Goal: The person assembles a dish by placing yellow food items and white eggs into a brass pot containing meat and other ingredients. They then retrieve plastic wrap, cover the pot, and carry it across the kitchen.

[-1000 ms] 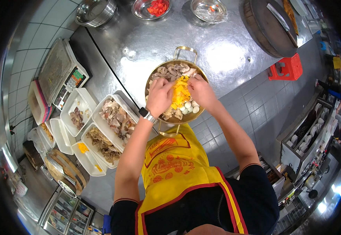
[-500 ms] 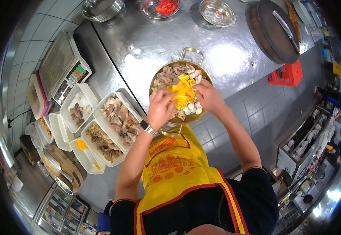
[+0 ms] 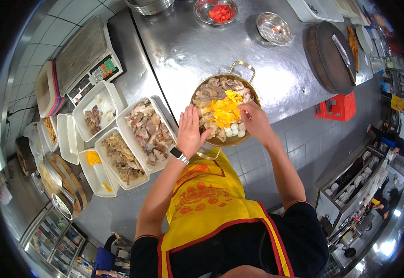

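A brass-coloured two-handled pan sits at the steel table's near edge, filled with pale and brownish meat pieces. Yellow pieces are heaped in its middle, with several small white egg-like balls on the near side. My left hand, with a watch on the wrist, is stretched flat beside the pan's left rim and holds nothing. At the right edge of the heap, my right hand has its fingers drawn together against the yellow pieces; whatever lies between the fingertips is hidden.
White tubs of cut meat stand left of the pan, below a scale. Across the table are bowls, one holding red pieces, and a round chopping block with a cleaver. A red stool stands beyond the table's right edge.
My left hand has drawn back from the yellow pieces to the pan's left rim and flattened out. My right hand stays at the heap's right side. The whole view has shifted somewhat.
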`<state>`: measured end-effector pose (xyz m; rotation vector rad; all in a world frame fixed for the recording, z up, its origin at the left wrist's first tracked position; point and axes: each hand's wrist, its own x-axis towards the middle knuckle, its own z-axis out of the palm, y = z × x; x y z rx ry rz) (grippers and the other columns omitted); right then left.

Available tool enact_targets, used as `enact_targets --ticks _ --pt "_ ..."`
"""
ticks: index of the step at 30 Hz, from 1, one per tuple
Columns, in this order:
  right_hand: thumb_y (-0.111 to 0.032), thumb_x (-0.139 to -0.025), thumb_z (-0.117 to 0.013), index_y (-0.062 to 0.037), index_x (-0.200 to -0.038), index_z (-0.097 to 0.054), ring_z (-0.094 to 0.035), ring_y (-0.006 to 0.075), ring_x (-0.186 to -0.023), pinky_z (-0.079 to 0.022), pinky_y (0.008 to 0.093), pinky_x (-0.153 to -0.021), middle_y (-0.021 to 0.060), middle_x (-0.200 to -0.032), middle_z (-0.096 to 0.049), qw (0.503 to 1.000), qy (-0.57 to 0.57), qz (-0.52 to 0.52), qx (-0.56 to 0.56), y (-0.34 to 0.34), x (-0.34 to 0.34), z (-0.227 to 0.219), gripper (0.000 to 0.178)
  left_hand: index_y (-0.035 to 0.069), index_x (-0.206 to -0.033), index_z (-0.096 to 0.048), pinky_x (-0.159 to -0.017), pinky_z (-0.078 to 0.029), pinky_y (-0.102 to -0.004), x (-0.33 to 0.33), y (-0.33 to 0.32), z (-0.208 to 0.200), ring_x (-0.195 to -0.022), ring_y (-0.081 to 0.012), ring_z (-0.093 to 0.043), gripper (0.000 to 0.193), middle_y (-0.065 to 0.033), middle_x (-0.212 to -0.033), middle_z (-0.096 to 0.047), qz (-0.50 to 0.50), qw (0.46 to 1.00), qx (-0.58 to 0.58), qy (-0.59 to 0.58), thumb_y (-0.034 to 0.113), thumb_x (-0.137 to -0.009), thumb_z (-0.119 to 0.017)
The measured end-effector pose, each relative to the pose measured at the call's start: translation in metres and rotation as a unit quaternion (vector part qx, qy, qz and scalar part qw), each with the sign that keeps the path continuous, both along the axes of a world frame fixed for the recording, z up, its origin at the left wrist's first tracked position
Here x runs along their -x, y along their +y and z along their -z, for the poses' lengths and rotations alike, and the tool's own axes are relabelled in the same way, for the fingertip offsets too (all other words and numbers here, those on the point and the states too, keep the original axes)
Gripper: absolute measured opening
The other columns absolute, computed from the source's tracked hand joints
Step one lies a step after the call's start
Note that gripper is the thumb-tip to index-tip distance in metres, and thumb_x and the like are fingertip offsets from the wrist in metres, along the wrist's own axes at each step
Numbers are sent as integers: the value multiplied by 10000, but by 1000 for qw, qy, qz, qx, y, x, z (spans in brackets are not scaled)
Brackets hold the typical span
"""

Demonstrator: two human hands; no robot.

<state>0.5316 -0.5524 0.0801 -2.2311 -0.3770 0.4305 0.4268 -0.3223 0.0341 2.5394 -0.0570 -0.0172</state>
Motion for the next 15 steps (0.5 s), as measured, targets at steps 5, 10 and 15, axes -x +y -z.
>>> enact_targets --ticks 5,10,15 --pt "-12 -886 -600 -10 -1035 -655 -622 296 -735 -501 351 -650 153 -941 -610 998 15 64 -7 -16 26 3 158 -163 -1449 -174 -1188 -119 -526 -16 -20 9 -1451 -468 -149 1055 -368 -1525 -172 -7 1000 22 6 452 -804 -738" --pt "-16 -897 -604 -12 -1041 -656 -611 257 -692 -492 332 -616 138 -890 -609 991 -3 131 10 -40 42 10 153 -164 -1422 -243 -1178 -141 -543 -24 -37 24 -1443 -454 -179 998 -355 -1524 -192 1 999 -35 -9 518 -833 -671" --pt "-28 -908 -609 -13 -1061 -654 -624 211 -698 -507 313 -627 129 -880 -624 996 14 84 -1 -32 43 -24 160 -162 -1438 -219 -1188 -120 -529 -24 -41 23 -1451 -458 -152 1020 -357 -1535 -162 7 998 -52 17 560 -847 -630"
